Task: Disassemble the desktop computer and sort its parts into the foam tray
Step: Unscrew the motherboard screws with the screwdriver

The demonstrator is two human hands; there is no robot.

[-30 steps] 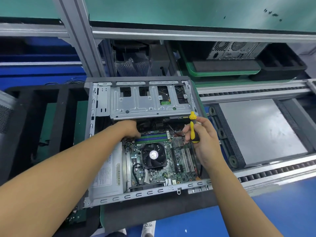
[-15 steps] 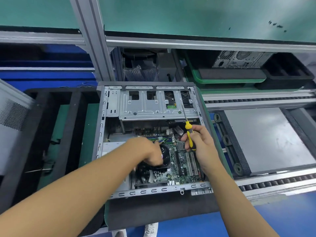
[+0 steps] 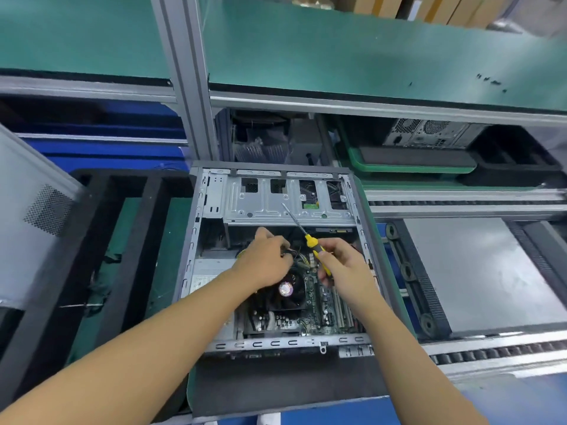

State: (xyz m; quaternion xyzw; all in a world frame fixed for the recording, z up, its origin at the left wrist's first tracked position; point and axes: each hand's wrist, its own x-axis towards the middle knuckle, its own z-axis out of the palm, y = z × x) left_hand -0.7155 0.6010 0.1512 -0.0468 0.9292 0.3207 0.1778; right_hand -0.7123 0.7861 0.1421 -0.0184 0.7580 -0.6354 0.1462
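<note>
**Two hands busy inside the open computer**

The computer (image 3: 276, 344) lies on its side with its lid off, and both hands are inside it.

The left hand (image 3: 264, 262) has its fingers (image 3: 283, 243) curled in tight. The fingertips pinch a thin dark wire (image 3: 291, 250). The thumb sticks up, away from the other fingers. Right beside these fingertips, on the side of the other hand, is a small bunch of yellow wires (image 3: 302, 259). I cannot tell if the fingers touch them.

The right hand (image 3: 346, 265) holds a screwdriver (image 3: 317, 251). Its fingers (image 3: 336, 250) are wrapped round the yellow and black handle, so this hand is closed too. The thin metal stick of the screwdriver points up and away from the fingers, to the left. Its tip is over the grey metal cage (image 3: 267, 204) at the far end of the computer. It is hard to see if the tip touches the cage.

The two sets of fingers are near each other but do not touch.

Just under the left fingers, closer to the person, sits a round black fan (image 3: 287, 289). Under the right fingers is the green board (image 3: 316, 305) with its many little parts.

Well off to the left of the left fingers, outside the computer, is the black foam tray (image 3: 129, 176). Even farther that way leans a grey panel (image 3: 27, 240) with tiny holes in it.

Well off to the right of the right fingers lies a flat grey plate (image 3: 478, 271) on the belt.
</note>
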